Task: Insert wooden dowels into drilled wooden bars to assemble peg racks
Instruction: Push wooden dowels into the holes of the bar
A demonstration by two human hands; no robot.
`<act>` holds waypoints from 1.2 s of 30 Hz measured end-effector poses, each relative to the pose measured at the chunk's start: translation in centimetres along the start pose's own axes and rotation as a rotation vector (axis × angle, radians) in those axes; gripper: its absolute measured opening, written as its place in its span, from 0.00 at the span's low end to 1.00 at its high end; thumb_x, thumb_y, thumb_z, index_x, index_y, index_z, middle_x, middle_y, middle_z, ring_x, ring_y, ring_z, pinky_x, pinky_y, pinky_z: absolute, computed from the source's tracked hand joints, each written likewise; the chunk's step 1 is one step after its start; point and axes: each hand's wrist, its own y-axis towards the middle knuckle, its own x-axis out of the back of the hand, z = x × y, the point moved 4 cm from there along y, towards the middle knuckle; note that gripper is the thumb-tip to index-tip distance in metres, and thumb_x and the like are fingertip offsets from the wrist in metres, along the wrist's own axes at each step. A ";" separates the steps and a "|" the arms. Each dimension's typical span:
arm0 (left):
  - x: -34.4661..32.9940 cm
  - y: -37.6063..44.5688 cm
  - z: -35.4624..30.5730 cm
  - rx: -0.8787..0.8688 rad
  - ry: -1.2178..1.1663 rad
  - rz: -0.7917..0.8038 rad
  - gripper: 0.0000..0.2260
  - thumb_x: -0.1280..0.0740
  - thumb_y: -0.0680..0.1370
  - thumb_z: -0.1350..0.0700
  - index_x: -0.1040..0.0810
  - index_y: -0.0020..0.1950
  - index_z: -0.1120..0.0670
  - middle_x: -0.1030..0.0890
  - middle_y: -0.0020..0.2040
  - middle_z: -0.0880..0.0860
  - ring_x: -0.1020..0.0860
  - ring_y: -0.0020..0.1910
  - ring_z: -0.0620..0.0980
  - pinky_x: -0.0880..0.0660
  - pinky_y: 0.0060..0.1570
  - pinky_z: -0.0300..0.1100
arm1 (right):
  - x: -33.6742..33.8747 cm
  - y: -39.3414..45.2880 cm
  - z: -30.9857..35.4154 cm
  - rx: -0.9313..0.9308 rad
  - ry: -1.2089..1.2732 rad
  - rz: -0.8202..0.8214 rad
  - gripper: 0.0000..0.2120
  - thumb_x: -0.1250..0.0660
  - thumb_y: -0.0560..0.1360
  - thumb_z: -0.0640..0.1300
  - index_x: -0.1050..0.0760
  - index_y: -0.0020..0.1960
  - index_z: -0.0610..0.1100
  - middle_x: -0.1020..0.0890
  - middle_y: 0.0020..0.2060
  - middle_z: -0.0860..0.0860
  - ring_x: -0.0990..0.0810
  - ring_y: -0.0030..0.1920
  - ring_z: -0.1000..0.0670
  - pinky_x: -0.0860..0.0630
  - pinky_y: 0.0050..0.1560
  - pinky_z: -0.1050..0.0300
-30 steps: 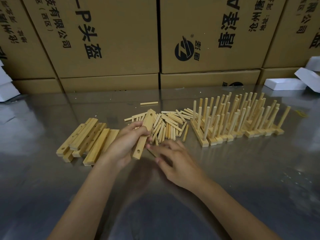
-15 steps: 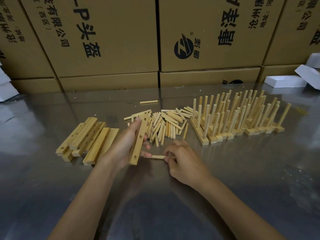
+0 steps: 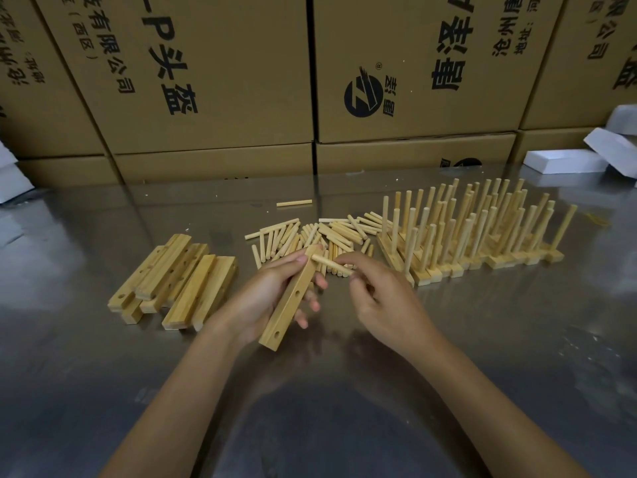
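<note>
— Pale wood fills your left hand (image 3: 272, 298): which piece is it?

— Your fingers are curled round a long pale wooden bar with drilled holes (image 3: 291, 300), held slanted above the shiny steel tabletop (image 3: 482, 357), its far end up by your thumb.

— And your right hand (image 3: 382, 301)?

— It pinches a short round light wooden dowel (image 3: 332, 264) between thumb and fingertips. The dowel's left tip touches the bar's upper end, right beside your left thumb; whether it sits in a hole, I cannot tell.

— What lies around you?

— Just behind your hands, a loose heap of matching dowels (image 3: 320, 236). To your left, a stack of undrilled-looking and drilled wooden bars (image 3: 175, 281) lying flat. To your right, finished peg racks with upright dowels (image 3: 475, 232) stand packed in rows. One stray dowel (image 3: 294, 203) lies apart, farther back. Brown cardboard cartons with black print (image 3: 224, 81) wall off the rear, and white foam blocks (image 3: 565, 161) rest at the far right.
</note>
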 end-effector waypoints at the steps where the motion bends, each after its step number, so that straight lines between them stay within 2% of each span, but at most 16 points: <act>1: -0.1 0.0 0.0 -0.003 -0.008 0.007 0.16 0.45 0.86 0.55 0.26 0.71 0.49 0.20 0.44 0.58 0.21 0.34 0.51 0.23 0.25 0.43 | 0.2 0.0 0.2 0.012 -0.025 -0.019 0.13 0.40 0.79 0.39 0.24 0.59 0.51 0.28 0.34 0.64 0.26 0.33 0.60 0.34 0.31 0.69; 7: -0.1 0.0 -0.2 -0.008 -0.024 0.049 0.15 0.44 0.85 0.55 0.22 0.68 0.50 0.22 0.39 0.56 0.23 0.31 0.50 0.23 0.26 0.42 | 0.6 0.2 0.0 -0.004 -0.142 -0.064 0.08 0.37 0.79 0.48 0.22 0.56 0.55 0.27 0.34 0.66 0.26 0.34 0.63 0.35 0.33 0.65; 10: 0.1 0.0 -0.2 -0.012 0.007 0.037 0.14 0.41 0.85 0.54 0.19 0.65 0.47 0.24 0.36 0.55 0.25 0.30 0.50 0.24 0.25 0.43 | 0.7 0.1 0.1 0.008 -0.178 -0.053 0.08 0.36 0.79 0.48 0.23 0.56 0.56 0.23 0.34 0.62 0.24 0.33 0.59 0.31 0.31 0.60; 12: 0.1 -0.1 -0.1 -0.029 0.057 0.017 0.14 0.40 0.84 0.54 0.19 0.65 0.44 0.25 0.36 0.55 0.26 0.29 0.50 0.25 0.23 0.42 | 0.8 0.0 0.2 0.011 -0.211 -0.070 0.09 0.36 0.78 0.46 0.22 0.55 0.56 0.22 0.32 0.61 0.25 0.31 0.58 0.33 0.29 0.61; 14: 0.1 -0.1 0.1 -0.048 0.110 -0.010 0.14 0.40 0.84 0.54 0.20 0.66 0.44 0.25 0.35 0.54 0.27 0.27 0.50 0.28 0.21 0.41 | 0.9 0.0 0.2 0.000 -0.227 -0.088 0.09 0.35 0.78 0.44 0.20 0.54 0.55 0.23 0.30 0.60 0.27 0.29 0.59 0.35 0.28 0.62; 16: 0.0 -0.1 0.3 -0.066 0.204 -0.043 0.15 0.41 0.85 0.54 0.24 0.70 0.43 0.25 0.35 0.52 0.28 0.27 0.48 0.29 0.20 0.40 | 0.8 -0.1 0.3 -0.009 -0.229 -0.076 0.09 0.35 0.78 0.43 0.19 0.53 0.53 0.21 0.29 0.58 0.26 0.28 0.57 0.32 0.29 0.60; 18: -0.3 -0.1 0.5 -0.071 0.260 -0.061 0.16 0.41 0.85 0.54 0.26 0.72 0.44 0.26 0.34 0.51 0.28 0.26 0.47 0.30 0.20 0.40 | 0.6 -0.2 0.2 -0.020 -0.209 -0.064 0.10 0.35 0.77 0.42 0.18 0.52 0.51 0.21 0.28 0.55 0.26 0.27 0.55 0.33 0.28 0.61; 20: -0.5 -0.1 0.7 -0.066 0.273 -0.077 0.17 0.42 0.85 0.54 0.27 0.73 0.44 0.26 0.34 0.51 0.29 0.26 0.47 0.31 0.20 0.40 | 0.4 -0.4 0.1 -0.053 -0.157 -0.077 0.10 0.35 0.77 0.41 0.17 0.51 0.50 0.24 0.26 0.58 0.27 0.27 0.56 0.39 0.27 0.68; 22: -0.6 -0.1 0.8 -0.061 0.280 -0.091 0.17 0.42 0.85 0.54 0.28 0.73 0.44 0.26 0.33 0.50 0.29 0.26 0.46 0.31 0.20 0.40 | 0.3 -0.5 -0.1 -0.083 -0.107 -0.098 0.09 0.35 0.77 0.40 0.16 0.49 0.49 0.28 0.23 0.61 0.26 0.29 0.60 0.34 0.28 0.68; 24: -0.7 -0.1 0.8 -0.054 0.261 -0.089 0.17 0.42 0.85 0.54 0.28 0.73 0.45 0.27 0.33 0.50 0.30 0.26 0.46 0.32 0.20 0.39 | 0.3 -0.5 -0.3 -0.105 -0.069 -0.108 0.09 0.34 0.77 0.39 0.16 0.48 0.48 0.27 0.22 0.62 0.26 0.29 0.61 0.34 0.29 0.69; 26: -0.8 0.0 0.8 -0.048 0.245 -0.083 0.17 0.42 0.85 0.54 0.28 0.73 0.45 0.27 0.33 0.50 0.30 0.26 0.46 0.33 0.20 0.39 | 0.2 -0.5 -0.4 -0.123 -0.044 -0.116 0.09 0.34 0.77 0.39 0.17 0.47 0.49 0.26 0.24 0.64 0.27 0.28 0.60 0.35 0.27 0.69; 32: -0.9 0.0 1.1 -0.006 0.149 -0.082 0.16 0.43 0.85 0.56 0.26 0.72 0.48 0.27 0.33 0.52 0.32 0.26 0.47 0.35 0.18 0.38 | -0.6 -0.7 -1.1 -0.191 0.102 -0.122 0.10 0.34 0.78 0.39 0.18 0.43 0.51 0.30 0.22 0.57 0.34 0.24 0.54 0.41 0.25 0.64; 36: -0.8 0.0 1.2 -0.004 0.153 -0.073 0.16 0.44 0.86 0.55 0.26 0.71 0.48 0.28 0.32 0.51 0.32 0.25 0.47 0.35 0.19 0.38 | -0.7 -0.7 -1.3 -0.197 0.129 -0.125 0.09 0.34 0.78 0.38 0.17 0.45 0.49 0.29 0.22 0.60 0.34 0.23 0.56 0.42 0.23 0.66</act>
